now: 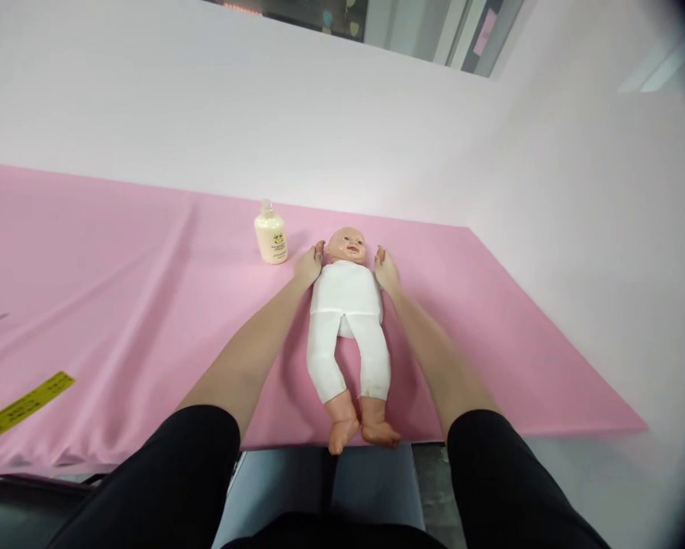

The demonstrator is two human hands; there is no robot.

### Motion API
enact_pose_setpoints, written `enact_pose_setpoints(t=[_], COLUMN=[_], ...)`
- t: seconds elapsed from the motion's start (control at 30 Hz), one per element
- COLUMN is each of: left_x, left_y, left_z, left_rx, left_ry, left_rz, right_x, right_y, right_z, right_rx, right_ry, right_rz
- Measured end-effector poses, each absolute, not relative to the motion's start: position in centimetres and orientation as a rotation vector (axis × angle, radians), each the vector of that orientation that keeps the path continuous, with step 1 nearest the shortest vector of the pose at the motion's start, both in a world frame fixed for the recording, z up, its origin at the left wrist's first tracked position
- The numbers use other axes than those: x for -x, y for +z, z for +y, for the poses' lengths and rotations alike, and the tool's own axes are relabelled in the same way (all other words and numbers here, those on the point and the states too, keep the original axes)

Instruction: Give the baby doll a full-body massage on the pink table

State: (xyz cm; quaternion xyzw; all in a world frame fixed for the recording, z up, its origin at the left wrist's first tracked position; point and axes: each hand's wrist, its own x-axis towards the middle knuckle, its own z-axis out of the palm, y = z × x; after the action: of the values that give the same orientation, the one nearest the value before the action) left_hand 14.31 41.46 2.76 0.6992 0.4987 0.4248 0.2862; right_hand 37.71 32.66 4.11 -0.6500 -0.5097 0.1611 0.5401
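Both hands, left hand point(308, 267) and right hand point(386, 271), rest open against the doll point(347, 320) at its shoulders; doll lies flat, unlifted; bottle point(270, 239) untouched.

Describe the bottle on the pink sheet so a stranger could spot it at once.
Start at the pink sheet covering the table, then find the baby doll lying on its back with the left hand and right hand at its shoulders. Just beyond the left hand stands the bottle: upright, cream-coloured, clear-capped, the only container there.
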Motion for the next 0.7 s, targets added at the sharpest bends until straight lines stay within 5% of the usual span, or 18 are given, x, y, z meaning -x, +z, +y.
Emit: enact_pose_setpoints(t=[0.23, 0.5, 0.7], left_x=[-12.0, -6.6, -9.6], left_y=[3.6, 2.6, 4.5], left_z=[38.3, 32.2, 37.0], left_rx=[-2.154, -2.837, -2.378], left_ry=[1.376, 1.055, 1.229], left_rz=[1.114, 0.574, 1.048], right_x=[-38.2, -39.1, -38.2], right_y=[4.4, 2.1, 4.4], right_z=[29.3, 20.4, 26.9], right_rx=[1.375, 1.179, 1.388], right_ry=[0.348, -0.104, 0.115], right_rz=[-1.285, -2.189, -1.602])
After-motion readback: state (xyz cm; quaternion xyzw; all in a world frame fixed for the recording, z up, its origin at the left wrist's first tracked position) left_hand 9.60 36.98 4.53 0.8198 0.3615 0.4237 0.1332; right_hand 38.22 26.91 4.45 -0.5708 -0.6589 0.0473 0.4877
